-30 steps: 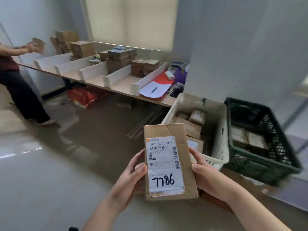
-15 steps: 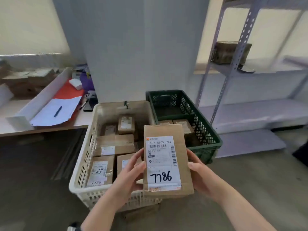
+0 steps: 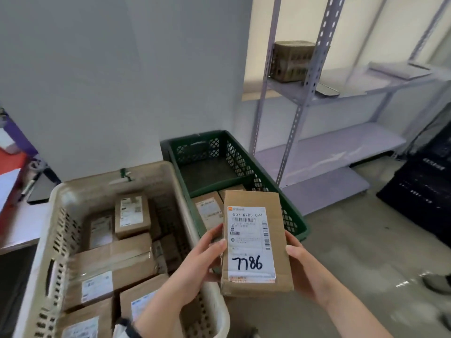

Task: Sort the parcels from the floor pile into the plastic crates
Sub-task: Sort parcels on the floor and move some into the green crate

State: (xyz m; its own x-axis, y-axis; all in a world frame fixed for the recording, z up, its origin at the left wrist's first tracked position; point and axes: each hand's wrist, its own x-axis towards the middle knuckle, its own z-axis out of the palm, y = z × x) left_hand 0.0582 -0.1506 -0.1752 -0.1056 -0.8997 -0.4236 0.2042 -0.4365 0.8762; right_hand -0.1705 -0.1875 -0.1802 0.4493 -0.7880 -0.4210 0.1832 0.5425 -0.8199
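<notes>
Printed "507 N705 094" along the top of the white shipping label [image 3: 251,236] on the cardboard parcel [image 3: 256,243], handwritten "7786" in black marker lower down, smaller print and crated parcels' labels [image 3: 131,212] too blurred to read.

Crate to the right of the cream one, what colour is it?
The crate is dark green, with lattice walls; the head view shows it best.

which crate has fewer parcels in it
The green crate, right of the cream crate: only two parcels show at its near end and its far section is bare, while the cream one is packed with boxes.
</notes>
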